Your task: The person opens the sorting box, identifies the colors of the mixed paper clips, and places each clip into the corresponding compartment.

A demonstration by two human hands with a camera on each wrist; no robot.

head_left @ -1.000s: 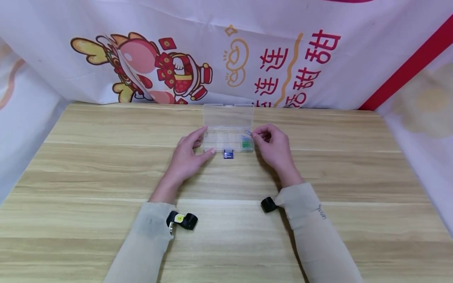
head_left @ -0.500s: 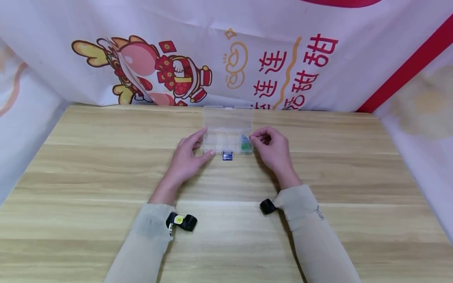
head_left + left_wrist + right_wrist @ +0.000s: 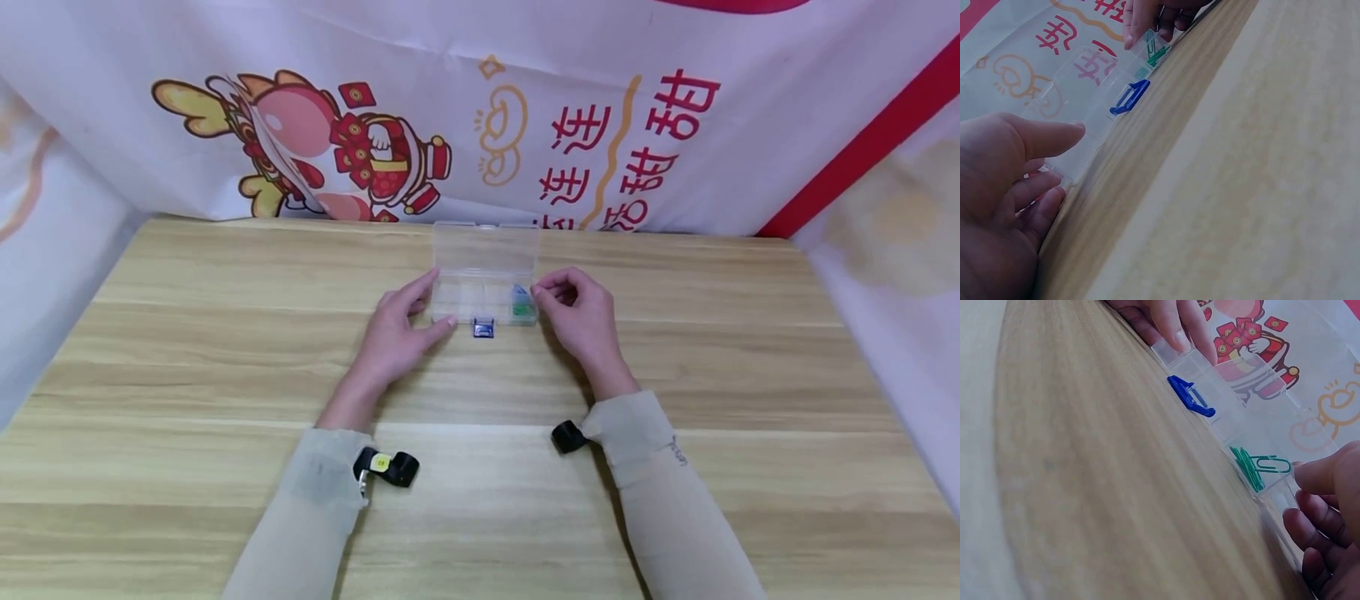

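A clear plastic compartment box [image 3: 471, 300] lies on the table with its lid raised at the back. My left hand [image 3: 397, 332] holds the box's left end, thumb at the front edge and fingers round the side and back. At the right end is my right hand [image 3: 577, 310], fingers curled and thumb tip against the box's corner. Whether it pinches anything is hidden. Green paper clips [image 3: 1249, 470] fill the right front compartment, and one green paper clip [image 3: 1272, 464] leans up close to the right thumb. A blue latch [image 3: 483, 328] hangs at the front.
Pale wood-grain table [image 3: 480, 500] stretches out on all sides of the box. Behind its far edge hangs a white printed cloth [image 3: 420, 42]. Black wrist cameras [image 3: 405, 469] sit on both sleeves.
One second ago my right fingertips held a paper clip above the right compartment's rear edge. That clip no longer shows there, and the fingertips sit slightly lower. My left hand stays put.
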